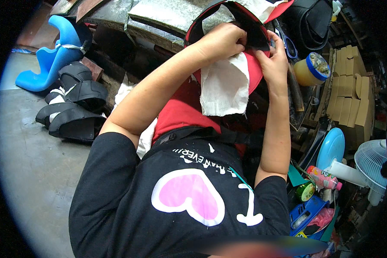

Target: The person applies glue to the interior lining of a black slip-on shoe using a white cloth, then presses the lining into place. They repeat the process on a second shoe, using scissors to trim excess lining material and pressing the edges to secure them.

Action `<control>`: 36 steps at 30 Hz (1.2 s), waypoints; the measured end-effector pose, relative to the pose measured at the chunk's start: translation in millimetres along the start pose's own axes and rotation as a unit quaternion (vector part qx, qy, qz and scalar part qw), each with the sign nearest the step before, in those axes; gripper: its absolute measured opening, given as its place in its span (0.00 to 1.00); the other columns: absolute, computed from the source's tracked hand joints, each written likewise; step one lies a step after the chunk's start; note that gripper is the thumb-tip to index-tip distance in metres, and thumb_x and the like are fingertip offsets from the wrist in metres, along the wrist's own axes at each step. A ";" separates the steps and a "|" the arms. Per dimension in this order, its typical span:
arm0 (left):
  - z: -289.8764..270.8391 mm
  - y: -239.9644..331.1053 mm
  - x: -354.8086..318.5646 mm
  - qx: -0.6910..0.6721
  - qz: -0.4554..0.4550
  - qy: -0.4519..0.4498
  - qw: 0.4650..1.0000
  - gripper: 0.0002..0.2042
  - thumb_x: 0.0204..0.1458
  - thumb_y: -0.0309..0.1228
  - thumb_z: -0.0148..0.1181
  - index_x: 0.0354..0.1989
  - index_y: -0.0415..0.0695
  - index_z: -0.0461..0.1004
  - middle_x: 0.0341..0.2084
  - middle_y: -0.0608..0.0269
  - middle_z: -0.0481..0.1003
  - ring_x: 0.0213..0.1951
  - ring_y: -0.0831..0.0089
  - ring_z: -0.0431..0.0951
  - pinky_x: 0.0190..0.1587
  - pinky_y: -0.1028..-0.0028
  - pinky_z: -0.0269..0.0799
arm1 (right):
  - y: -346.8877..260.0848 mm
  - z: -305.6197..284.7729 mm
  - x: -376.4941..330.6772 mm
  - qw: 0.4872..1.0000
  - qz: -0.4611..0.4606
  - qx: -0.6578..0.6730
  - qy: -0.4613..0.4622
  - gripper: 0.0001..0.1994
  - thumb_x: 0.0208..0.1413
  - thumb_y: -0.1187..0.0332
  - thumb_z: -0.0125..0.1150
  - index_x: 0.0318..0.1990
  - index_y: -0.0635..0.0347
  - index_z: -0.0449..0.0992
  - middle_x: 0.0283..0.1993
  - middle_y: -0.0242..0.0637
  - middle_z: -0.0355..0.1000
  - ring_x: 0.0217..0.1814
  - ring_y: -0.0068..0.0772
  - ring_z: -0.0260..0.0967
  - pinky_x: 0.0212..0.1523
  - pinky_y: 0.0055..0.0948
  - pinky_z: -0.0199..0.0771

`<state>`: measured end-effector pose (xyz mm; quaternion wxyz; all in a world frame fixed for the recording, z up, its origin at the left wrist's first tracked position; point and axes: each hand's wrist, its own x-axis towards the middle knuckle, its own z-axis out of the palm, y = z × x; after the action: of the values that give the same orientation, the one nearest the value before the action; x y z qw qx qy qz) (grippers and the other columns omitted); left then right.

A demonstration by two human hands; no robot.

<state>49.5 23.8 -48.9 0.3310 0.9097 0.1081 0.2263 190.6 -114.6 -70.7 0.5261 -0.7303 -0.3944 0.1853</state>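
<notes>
Red-and-black curved fabric piece: held up at the top centre of the frame, close to the grey slab-topped counter.
Left hand: curled over the piece; whether its grip is closed cannot be told, the fingertips being partly hidden.
Right hand: the piece's edge appears to be pinched between thumb and fingers.
Frayed white cloth flap: hung loose below the left hand; it could be creased or pulled askew if caught under the fingers.
Blue-handled scissors: seen just beside the right hand; they could be knocked by a wide sweep.
Blue-rimmed, yellowish jar: placed at upper right; it might be tipped by a swung forearm, soiling the fabric.
</notes>
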 end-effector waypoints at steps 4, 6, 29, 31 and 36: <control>8.1 -1.9 0.8 0.052 0.018 0.038 0.998 0.10 0.43 0.27 0.58 0.31 0.35 0.80 0.30 0.41 0.79 0.37 0.44 0.80 0.44 0.55 0.76 | -25.4 7.4 -7.9 0.953 -0.096 -0.280 0.062 0.37 0.49 0.57 0.69 0.66 0.49 0.60 0.53 0.50 0.77 0.52 0.59 0.75 0.52 0.49 0.73; 11.6 -2.8 1.0 0.047 -0.005 0.047 0.998 0.10 0.43 0.27 0.56 0.30 0.34 0.80 0.31 0.40 0.79 0.38 0.43 0.80 0.45 0.54 0.75 | -37.6 11.3 -9.1 0.951 -0.055 -0.297 0.059 0.36 0.49 0.58 0.68 0.67 0.49 0.60 0.53 0.50 0.77 0.52 0.58 0.76 0.53 0.49 0.73; 18.3 -3.9 2.4 0.039 -0.121 0.016 0.992 0.13 0.52 0.31 0.57 0.43 0.41 0.82 0.40 0.45 0.80 0.44 0.50 0.81 0.50 0.61 0.75 | -33.9 16.3 -11.1 0.962 0.029 -0.255 0.091 0.42 0.45 0.61 0.70 0.70 0.48 0.59 0.57 0.47 0.76 0.57 0.47 0.75 0.57 0.41 0.72; 18.7 -5.0 3.0 0.022 -0.119 0.030 0.992 0.13 0.52 0.31 0.57 0.43 0.41 0.81 0.40 0.45 0.80 0.45 0.49 0.80 0.50 0.61 0.74 | -35.2 16.8 -10.7 0.966 0.029 -0.240 0.090 0.42 0.45 0.60 0.70 0.70 0.47 0.59 0.58 0.47 0.75 0.58 0.49 0.75 0.58 0.42 0.72; 18.3 -8.5 4.7 -0.034 -0.132 0.034 0.990 0.13 0.51 0.30 0.56 0.42 0.41 0.81 0.40 0.43 0.80 0.46 0.48 0.79 0.51 0.59 0.74 | -32.3 19.1 -13.3 0.968 0.013 -0.230 0.104 0.42 0.45 0.60 0.70 0.70 0.44 0.58 0.59 0.46 0.75 0.59 0.51 0.74 0.58 0.43 0.71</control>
<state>62.1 21.7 -65.3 0.3848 0.8674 0.2310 0.2149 157.0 -108.6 -50.3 0.3799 -0.8518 -0.3602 0.0190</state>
